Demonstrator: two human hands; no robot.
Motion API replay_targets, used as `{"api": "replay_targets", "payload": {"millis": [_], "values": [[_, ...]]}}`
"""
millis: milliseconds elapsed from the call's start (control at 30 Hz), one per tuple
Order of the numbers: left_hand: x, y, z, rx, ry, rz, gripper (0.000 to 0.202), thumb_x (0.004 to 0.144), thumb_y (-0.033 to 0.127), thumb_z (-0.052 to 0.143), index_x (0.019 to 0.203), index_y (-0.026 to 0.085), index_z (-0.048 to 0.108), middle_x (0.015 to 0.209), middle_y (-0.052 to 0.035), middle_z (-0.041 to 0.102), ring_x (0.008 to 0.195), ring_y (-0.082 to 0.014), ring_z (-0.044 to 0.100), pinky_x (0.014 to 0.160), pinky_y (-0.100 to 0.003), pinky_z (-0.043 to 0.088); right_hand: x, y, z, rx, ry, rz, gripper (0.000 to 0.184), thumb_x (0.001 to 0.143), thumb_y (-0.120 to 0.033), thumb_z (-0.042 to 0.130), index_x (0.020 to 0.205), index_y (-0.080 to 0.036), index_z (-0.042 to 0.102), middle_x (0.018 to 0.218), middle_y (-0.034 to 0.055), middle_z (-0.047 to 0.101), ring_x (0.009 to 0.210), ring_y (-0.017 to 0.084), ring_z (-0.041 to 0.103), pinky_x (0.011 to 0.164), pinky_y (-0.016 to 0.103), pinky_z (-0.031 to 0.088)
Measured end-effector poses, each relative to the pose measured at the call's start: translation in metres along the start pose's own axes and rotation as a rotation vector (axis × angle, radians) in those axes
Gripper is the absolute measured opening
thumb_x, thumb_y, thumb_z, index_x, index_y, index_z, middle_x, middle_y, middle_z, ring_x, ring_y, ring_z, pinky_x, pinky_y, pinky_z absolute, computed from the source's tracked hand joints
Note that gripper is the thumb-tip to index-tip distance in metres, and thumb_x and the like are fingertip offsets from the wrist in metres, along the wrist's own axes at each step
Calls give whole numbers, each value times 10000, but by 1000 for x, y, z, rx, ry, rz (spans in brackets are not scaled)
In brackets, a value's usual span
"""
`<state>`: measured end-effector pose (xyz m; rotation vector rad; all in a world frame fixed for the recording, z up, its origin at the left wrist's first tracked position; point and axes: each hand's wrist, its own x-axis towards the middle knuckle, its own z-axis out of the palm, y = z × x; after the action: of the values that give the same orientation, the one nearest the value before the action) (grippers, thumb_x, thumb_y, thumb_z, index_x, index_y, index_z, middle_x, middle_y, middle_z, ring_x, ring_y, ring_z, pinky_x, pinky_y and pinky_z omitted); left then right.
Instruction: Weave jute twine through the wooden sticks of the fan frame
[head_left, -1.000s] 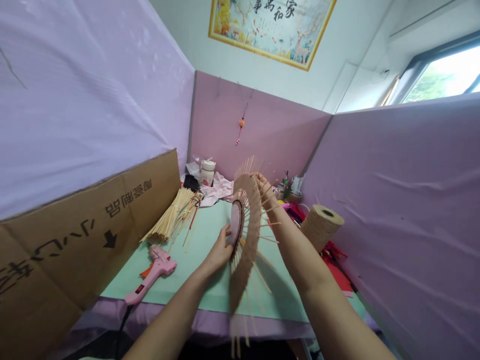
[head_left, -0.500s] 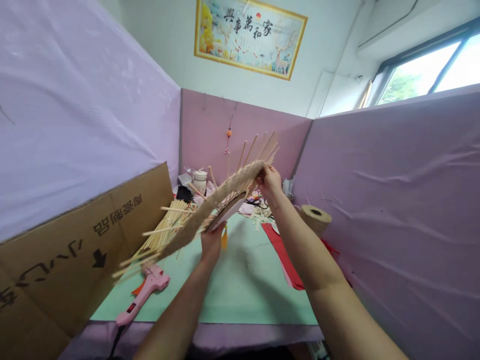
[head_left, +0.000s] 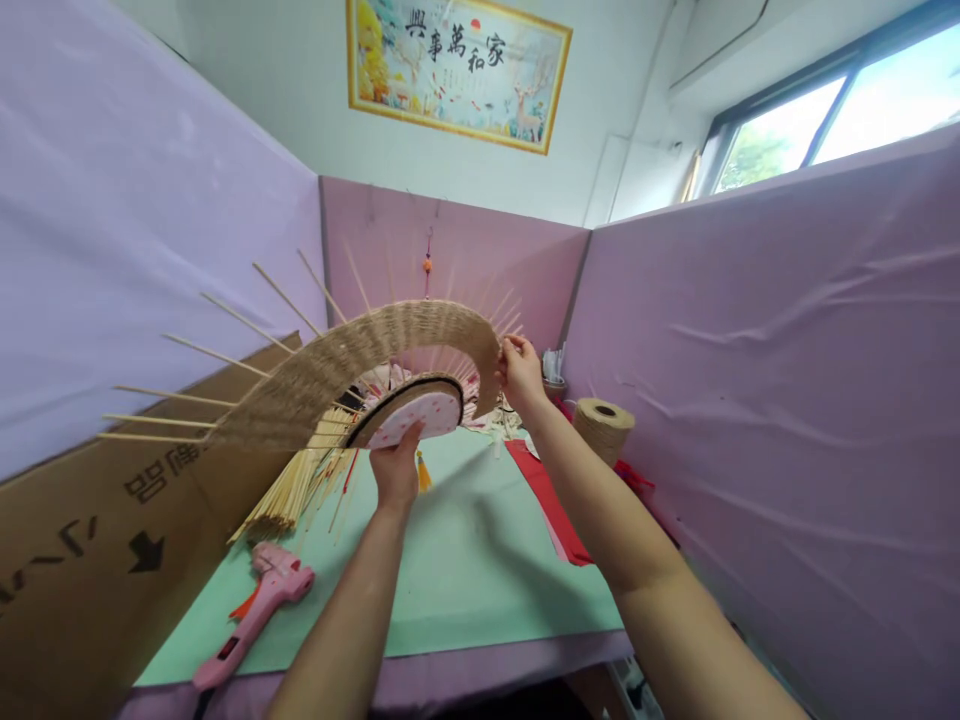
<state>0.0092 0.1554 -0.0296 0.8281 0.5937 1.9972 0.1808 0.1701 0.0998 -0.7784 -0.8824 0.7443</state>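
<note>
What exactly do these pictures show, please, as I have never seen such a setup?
There is no machine here: these are a person's bare hands, all seen by one camera worn on the head, looking forward and down. The left hand holds a fan-like piece by its spotted centre, while the right hand pinches its edge; thin spokes stick out. On the green table are a glue gun and sticks at the left, a red sheet and twine spool at the right.

Rough, matt twine band (head_left: 420, 322), smooth wooden sticks (head_left: 216, 356)
</note>
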Motion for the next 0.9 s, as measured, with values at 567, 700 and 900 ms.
{"api": "replay_targets", "payload": {"millis": [567,700,900], "values": [[30,65,6,-156,-277,-152,438,569,219,882,940,189,652,870,-11,727,812,-149,685,837,-333,574,-102,-13,-153,-384,208,-267,380,722,-432,732,998,-211,592,682,-43,581,640,126,522,625,245,430],[35,41,6,-200,-265,-269,398,617,192,862,955,190,652,886,-8,739,807,-137,695,902,-329,557,-130,-25,-178,-523,128,-190,358,756,-431,707,1028,-223,603,616,-52,519,585,136,481,586,264,409],[41,5,-17,-202,-170,-536,235,820,117,692,1043,164,635,843,-7,746,745,-103,703,860,-237,560,-146,-29,-179,-508,-31,-92,332,748,-445,707,997,-247,612,616,-30,544,571,158,485,546,284,424]]}}
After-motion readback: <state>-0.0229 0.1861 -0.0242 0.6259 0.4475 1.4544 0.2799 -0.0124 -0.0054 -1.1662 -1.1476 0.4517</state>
